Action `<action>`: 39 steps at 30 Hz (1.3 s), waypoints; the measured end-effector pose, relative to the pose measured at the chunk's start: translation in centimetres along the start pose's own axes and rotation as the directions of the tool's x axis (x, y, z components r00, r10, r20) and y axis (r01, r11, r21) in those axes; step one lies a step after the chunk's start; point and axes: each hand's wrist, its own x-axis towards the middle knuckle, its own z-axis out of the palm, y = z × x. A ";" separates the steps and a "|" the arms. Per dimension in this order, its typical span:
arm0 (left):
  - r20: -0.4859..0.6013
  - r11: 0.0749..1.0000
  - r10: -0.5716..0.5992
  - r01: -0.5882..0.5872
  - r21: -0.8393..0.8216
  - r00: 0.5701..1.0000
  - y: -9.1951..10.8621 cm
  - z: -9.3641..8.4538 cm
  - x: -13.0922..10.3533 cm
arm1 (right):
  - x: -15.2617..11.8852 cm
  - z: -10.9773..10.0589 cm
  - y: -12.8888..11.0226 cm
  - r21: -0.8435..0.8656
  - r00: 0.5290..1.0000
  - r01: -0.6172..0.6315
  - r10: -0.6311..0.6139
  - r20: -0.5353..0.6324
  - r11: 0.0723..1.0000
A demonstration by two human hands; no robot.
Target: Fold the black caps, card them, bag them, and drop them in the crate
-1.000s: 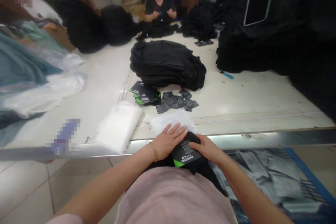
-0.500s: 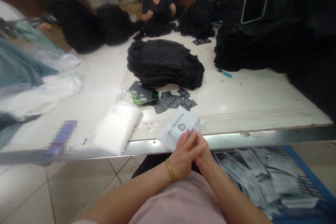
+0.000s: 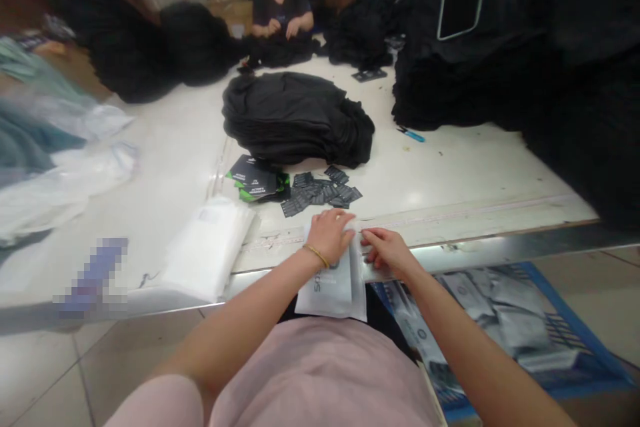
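A frosted plastic bag (image 3: 333, 293) with grey printing lies over the table's front edge, its lower end hanging toward my lap. My left hand (image 3: 329, 237) is on its upper part, fingers curved over the far end and thumb bent in, gripping it. At the bag's right edge, my right hand (image 3: 387, 250) has thumb and forefinger pinched together on the plastic. Just beyond the hands lie scattered small black labels (image 3: 320, 192) and a stack of black and green cards (image 3: 257, 180). A pile of white plastic bags (image 3: 207, 247) sits to the left.
A folded stack of black garments (image 3: 297, 117) stands mid-table. More black cloth (image 3: 460, 80) is heaped at right, with a blue-handled cutter (image 3: 411, 134) beside it. Below right, a blue crate (image 3: 575, 320) holds several packed bags. A co-worker (image 3: 283, 10) handles black cloth across the table.
My hands, overlapped on the bag before, have moved apart: the left onto its far part, the right to its right edge. The bag has turned and come nearer to me.
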 end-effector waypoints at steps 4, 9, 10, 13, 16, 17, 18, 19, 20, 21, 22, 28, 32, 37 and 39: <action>0.121 0.993 -0.100 0.106 -0.046 0.988 -1.0 0.1 3.5 | 1.6 0.8 -0.7 -0.003 0.999 0.040 -0.040 0.009 0.999; 0.077 0.989 -0.132 0.137 -0.064 0.988 -2.4 0.6 4.3 | -1.4 1.5 0.6 -0.046 0.994 0.030 -0.025 0.108 0.999; 0.050 0.984 -0.163 0.166 -0.063 0.985 -2.8 0.5 4.3 | -2.7 1.4 1.2 -0.057 0.989 0.021 -0.012 0.146 0.998; -0.013 0.965 -0.254 0.253 -0.068 0.967 -3.3 -0.1 4.6 | -6.3 0.6 2.9 -0.105 0.973 -0.016 0.040 0.229 0.994; -0.065 0.959 -0.259 0.249 -0.136 0.964 -0.3 -0.6 4.6 | -8.0 -1.1 3.3 -0.053 0.986 0.081 -0.072 0.150 0.995; -0.078 0.963 -0.207 0.189 -0.194 0.975 1.5 -0.7 4.4 | -8.1 -1.9 3.0 -0.018 0.986 0.142 -0.139 0.090 0.990; -0.095 0.959 -0.129 0.100 -0.265 0.987 3.6 -0.8 4.1 | -8.2 -2.9 2.6 0.004 0.980 0.196 -0.196 0.016 0.981; -0.123 0.941 -0.032 -0.012 -0.340 0.992 5.7 -0.9 3.6 | -8.3 -4.0 2.1 0.006 0.972 0.227 -0.226 -0.063 0.974; -0.165 0.907 0.067 -0.128 -0.400 0.984 7.5 -1.1 3.2 | -8.5 -5.4 1.7 -0.011 0.963 0.228 -0.227 -0.142 0.974; -0.211 0.871 0.153 -0.233 -0.433 0.965 8.9 -1.2 2.7 | -8.9 -7.0 1.4 -0.034 0.952 0.207 -0.209 -0.225 0.978; -0.255 0.842 0.215 -0.312 -0.441 0.943 9.7 -1.3 2.3 | -9.6 -8.9 1.4 -0.047 0.934 0.171 -0.177 -0.309 0.984; -0.148 0.900 0.090 -0.144 -0.412 0.985 4.2 0.5 0.1 | -15.2 -19.5 7.8 0.084 0.866 -0.093 0.122 -0.485 0.992; 0.018 0.929 0.023 -0.015 -0.370 1.000 -0.1 2.4 -2.4 | -15.9 -19.9 17.0 0.016 0.871 -0.241 0.224 -0.438 0.970; -0.073 0.978 0.083 -0.096 -0.188 0.994 -2.9 0.8 -3.4 | -14.2 -17.8 23.3 -0.049 0.801 -0.233 0.163 -0.576 0.971; -0.180 0.990 0.080 -0.098 -0.097 0.980 -4.1 -1.2 -2.5 | -13.2 -18.3 22.6 -0.039 0.825 -0.190 0.137 -0.549 0.981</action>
